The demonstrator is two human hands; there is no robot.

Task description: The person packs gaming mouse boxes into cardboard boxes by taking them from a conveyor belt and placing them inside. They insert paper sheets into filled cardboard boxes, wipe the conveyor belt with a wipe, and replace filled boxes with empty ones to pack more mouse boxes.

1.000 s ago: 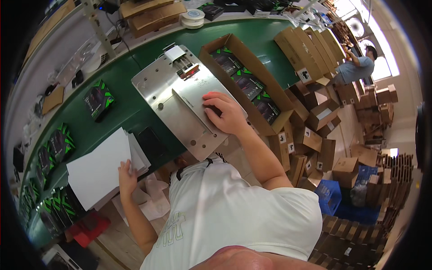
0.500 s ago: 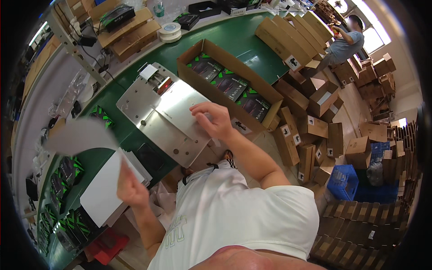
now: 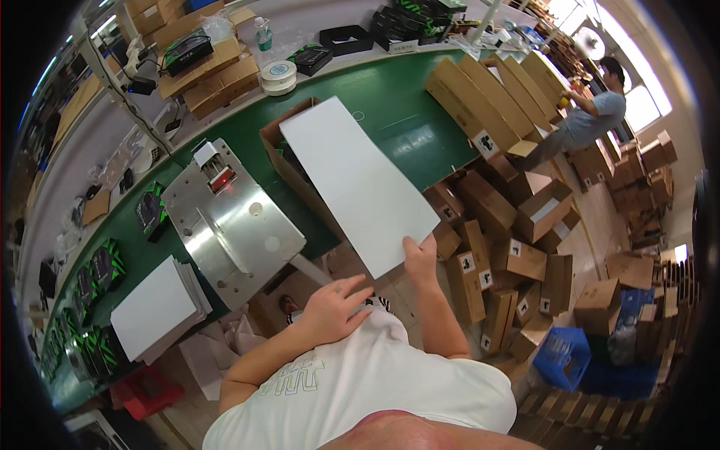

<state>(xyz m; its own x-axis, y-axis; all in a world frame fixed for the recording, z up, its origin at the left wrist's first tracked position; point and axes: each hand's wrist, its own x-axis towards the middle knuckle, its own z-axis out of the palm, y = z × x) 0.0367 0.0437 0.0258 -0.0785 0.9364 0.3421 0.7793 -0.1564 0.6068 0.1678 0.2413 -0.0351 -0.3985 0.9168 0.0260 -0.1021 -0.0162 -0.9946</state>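
Observation:
A large white sheet (image 3: 356,180), paper or thin card, lies slantwise over an open brown carton (image 3: 281,146) and hides most of its inside. My right hand (image 3: 421,259) pinches the sheet at its near right corner. In front of my shirt, my left hand (image 3: 337,306) holds nothing, its fingers apart, close to the sheet's near edge. To the left of the carton stands a metal plate device (image 3: 225,240) with a small red-lit unit (image 3: 222,180) at its far end. Further left is a stack of white sheets (image 3: 154,307).
Black-and-green boxes (image 3: 105,262) stand along the left of the green table (image 3: 390,97). Tall cartons (image 3: 472,105) are at the back right, near another person (image 3: 596,112). Several cartons (image 3: 517,259) and a blue crate (image 3: 562,356) cover the floor at right.
The white sheet, earlier in my left hand over the table's left side, is now over the carton in my right hand. My left hand has let go and moved right. The whole view has shifted.

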